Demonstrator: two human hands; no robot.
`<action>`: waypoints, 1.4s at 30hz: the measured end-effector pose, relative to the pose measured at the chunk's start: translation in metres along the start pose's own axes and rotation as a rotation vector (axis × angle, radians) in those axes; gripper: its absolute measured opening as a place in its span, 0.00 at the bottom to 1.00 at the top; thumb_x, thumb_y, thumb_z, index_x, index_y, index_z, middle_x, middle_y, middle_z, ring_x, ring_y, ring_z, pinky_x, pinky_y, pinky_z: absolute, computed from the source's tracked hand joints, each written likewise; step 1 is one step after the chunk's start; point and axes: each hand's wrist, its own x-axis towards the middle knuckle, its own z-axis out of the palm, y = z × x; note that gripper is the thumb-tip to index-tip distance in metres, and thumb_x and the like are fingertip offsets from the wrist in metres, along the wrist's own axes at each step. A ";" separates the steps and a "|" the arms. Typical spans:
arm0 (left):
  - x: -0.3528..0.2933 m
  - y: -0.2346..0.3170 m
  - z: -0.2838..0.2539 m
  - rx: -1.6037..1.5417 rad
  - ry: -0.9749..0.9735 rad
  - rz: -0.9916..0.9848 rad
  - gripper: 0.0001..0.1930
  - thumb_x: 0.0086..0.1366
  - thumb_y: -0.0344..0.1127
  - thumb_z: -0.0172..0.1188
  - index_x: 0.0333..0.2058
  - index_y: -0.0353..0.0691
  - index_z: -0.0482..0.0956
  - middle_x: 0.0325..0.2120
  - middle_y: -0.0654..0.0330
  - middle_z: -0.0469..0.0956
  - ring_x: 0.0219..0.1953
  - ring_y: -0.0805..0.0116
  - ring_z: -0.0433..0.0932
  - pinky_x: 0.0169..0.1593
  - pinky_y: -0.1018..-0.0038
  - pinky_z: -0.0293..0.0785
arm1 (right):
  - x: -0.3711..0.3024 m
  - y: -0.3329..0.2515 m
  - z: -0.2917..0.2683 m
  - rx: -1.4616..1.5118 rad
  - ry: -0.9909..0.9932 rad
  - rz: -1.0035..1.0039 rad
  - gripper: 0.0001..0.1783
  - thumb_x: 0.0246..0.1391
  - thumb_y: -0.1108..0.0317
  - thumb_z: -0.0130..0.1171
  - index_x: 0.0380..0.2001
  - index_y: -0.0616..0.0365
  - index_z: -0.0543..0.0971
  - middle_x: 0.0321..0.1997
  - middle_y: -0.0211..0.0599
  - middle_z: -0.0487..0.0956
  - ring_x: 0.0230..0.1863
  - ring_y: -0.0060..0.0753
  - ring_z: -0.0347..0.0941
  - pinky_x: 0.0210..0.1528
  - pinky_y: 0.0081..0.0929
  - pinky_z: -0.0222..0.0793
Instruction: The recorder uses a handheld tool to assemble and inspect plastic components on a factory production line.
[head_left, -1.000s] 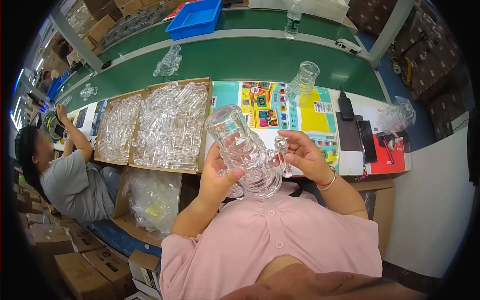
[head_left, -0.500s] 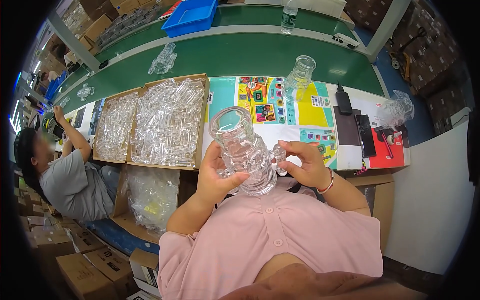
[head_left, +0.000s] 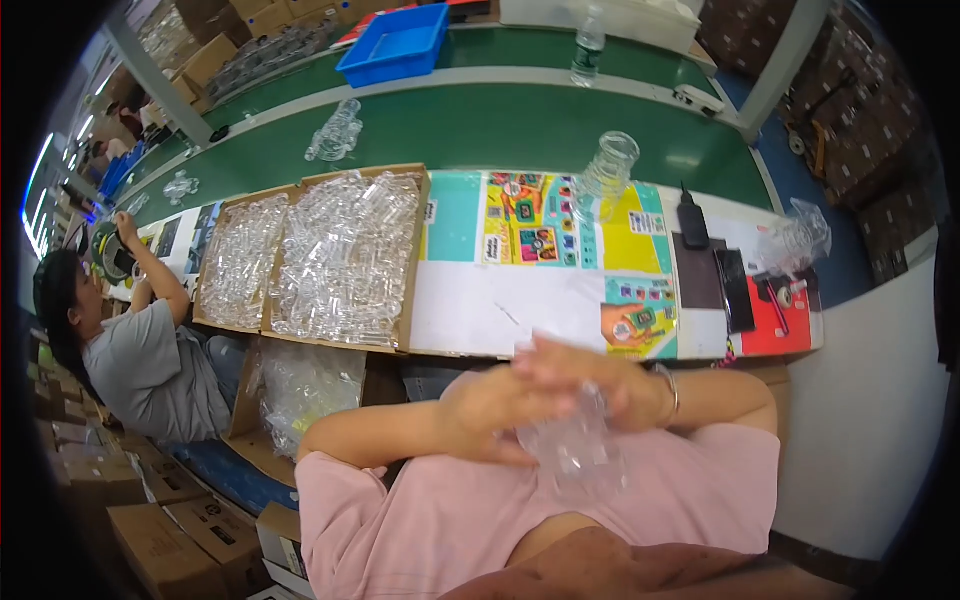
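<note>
A clear glass vessel (head_left: 578, 455) with bulging walls is tilted close against my pink shirt, its outline smeared by motion. My left hand (head_left: 492, 412) reaches across from the left and grips its upper left side. From the right, my right hand (head_left: 615, 385) holds its upper right side, the fingers crossing over those of my left hand. Both hands are blurred, and they cover the upper end of the vessel. On the bench beyond stands a similar clear glass vessel (head_left: 607, 170).
Cardboard trays of small clear glass pieces (head_left: 345, 255) lie left. Rightward are a black bottle (head_left: 691, 220), a phone (head_left: 735, 290) and a bagged glass piece (head_left: 797, 240). A blue bin (head_left: 395, 45) and water bottle (head_left: 588, 50) stand farther back. A co-worker (head_left: 150, 350) sits left.
The glass vessel has come down and nearer my chest. My hands, earlier apart on its two sides, have come together over its upper part. The view has shifted slightly.
</note>
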 end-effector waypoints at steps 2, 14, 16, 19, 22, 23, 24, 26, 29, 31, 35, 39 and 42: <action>-0.005 0.009 0.012 0.040 -0.099 0.097 0.37 0.39 0.36 0.69 0.52 0.40 0.66 0.47 0.50 0.67 0.48 0.49 0.67 0.50 0.62 0.64 | -0.009 -0.002 0.011 -0.099 -0.012 -0.136 0.34 0.60 0.46 0.24 0.51 0.65 0.67 0.57 0.55 0.62 0.61 0.51 0.55 0.62 0.41 0.44; 0.009 -0.027 -0.010 -0.460 0.395 -0.748 0.37 0.44 0.33 0.69 0.51 0.36 0.59 0.46 0.56 0.69 0.48 0.69 0.69 0.52 0.71 0.65 | 0.025 0.052 -0.033 1.128 0.552 0.265 0.26 0.60 0.54 0.38 0.53 0.65 0.61 0.54 0.42 0.66 0.53 0.33 0.64 0.55 0.29 0.58; -0.003 -0.029 -0.018 -0.378 0.513 -0.593 0.38 0.46 0.33 0.67 0.53 0.36 0.55 0.47 0.53 0.68 0.49 0.65 0.69 0.52 0.70 0.64 | 0.020 0.065 -0.034 0.482 0.440 0.218 0.26 0.59 0.55 0.41 0.54 0.65 0.59 0.51 0.40 0.67 0.52 0.31 0.64 0.54 0.28 0.58; -0.005 -0.042 -0.031 -0.583 0.764 -0.576 0.39 0.50 0.33 0.64 0.56 0.35 0.49 0.49 0.50 0.66 0.52 0.62 0.66 0.53 0.70 0.63 | 0.018 0.089 -0.015 0.047 0.299 0.230 0.27 0.57 0.57 0.47 0.54 0.64 0.58 0.45 0.36 0.69 0.49 0.30 0.65 0.54 0.26 0.58; -0.015 -0.058 -0.035 -0.272 0.925 -0.441 0.41 0.54 0.35 0.60 0.58 0.36 0.42 0.51 0.50 0.64 0.55 0.58 0.63 0.55 0.66 0.60 | 0.034 0.111 -0.020 0.314 0.442 0.501 0.22 0.58 0.54 0.43 0.47 0.60 0.63 0.44 0.36 0.69 0.36 0.26 0.71 0.40 0.22 0.67; -0.016 -0.059 -0.038 0.074 0.990 -0.286 0.41 0.55 0.35 0.59 0.59 0.36 0.40 0.52 0.51 0.63 0.55 0.57 0.63 0.56 0.65 0.59 | 0.044 0.118 -0.028 0.317 0.421 0.502 0.22 0.58 0.54 0.43 0.47 0.60 0.63 0.44 0.36 0.69 0.36 0.26 0.71 0.40 0.22 0.67; -0.017 -0.053 -0.041 0.220 1.017 -0.228 0.34 0.56 0.34 0.57 0.57 0.36 0.48 0.51 0.51 0.65 0.53 0.56 0.65 0.55 0.65 0.59 | 0.052 0.131 -0.037 0.373 0.571 0.512 0.19 0.58 0.54 0.43 0.44 0.58 0.64 0.40 0.35 0.71 0.31 0.27 0.72 0.35 0.24 0.69; -0.050 -0.056 -0.040 0.256 0.887 -0.277 0.28 0.56 0.32 0.56 0.53 0.35 0.55 0.50 0.51 0.66 0.52 0.57 0.66 0.55 0.66 0.59 | 0.068 0.165 -0.068 0.347 0.745 0.515 0.17 0.59 0.54 0.42 0.39 0.56 0.64 0.37 0.40 0.73 0.23 0.31 0.73 0.29 0.26 0.71; -0.073 -0.039 -0.044 0.370 0.684 -0.340 0.17 0.55 0.26 0.54 0.44 0.34 0.67 0.45 0.51 0.70 0.46 0.60 0.70 0.51 0.68 0.63 | 0.107 0.210 -0.128 0.189 0.907 0.369 0.15 0.59 0.55 0.42 0.38 0.57 0.63 0.33 0.45 0.74 0.22 0.31 0.74 0.26 0.28 0.73; -0.080 -0.036 -0.051 0.474 0.624 -0.358 0.12 0.54 0.22 0.53 0.39 0.34 0.72 0.41 0.51 0.73 0.43 0.61 0.73 0.48 0.70 0.66 | 0.135 0.230 -0.168 0.266 1.014 0.359 0.16 0.58 0.57 0.44 0.40 0.59 0.63 0.31 0.43 0.74 0.24 0.31 0.74 0.30 0.28 0.73; -0.099 -0.031 -0.072 0.530 0.815 -0.438 0.08 0.52 0.23 0.55 0.33 0.36 0.75 0.35 0.53 0.76 0.38 0.60 0.75 0.43 0.73 0.69 | 0.117 0.322 -0.256 -0.133 0.942 0.172 0.15 0.57 0.63 0.45 0.44 0.60 0.64 0.39 0.44 0.70 0.45 0.44 0.70 0.49 0.32 0.68; -0.129 -0.031 -0.129 0.889 0.962 -0.536 0.08 0.51 0.25 0.56 0.32 0.36 0.74 0.33 0.55 0.76 0.38 0.58 0.74 0.42 0.69 0.68 | 0.093 0.366 -0.249 0.356 1.112 0.077 0.18 0.57 0.70 0.42 0.51 0.61 0.59 0.46 0.48 0.66 0.53 0.46 0.64 0.56 0.32 0.61; -0.161 -0.041 -0.190 1.028 1.081 -0.760 0.10 0.51 0.27 0.57 0.34 0.37 0.74 0.36 0.54 0.73 0.41 0.57 0.70 0.45 0.68 0.65 | 0.087 0.294 -0.191 -0.434 0.842 0.224 0.25 0.56 0.71 0.45 0.55 0.62 0.55 0.51 0.50 0.64 0.55 0.42 0.62 0.58 0.31 0.57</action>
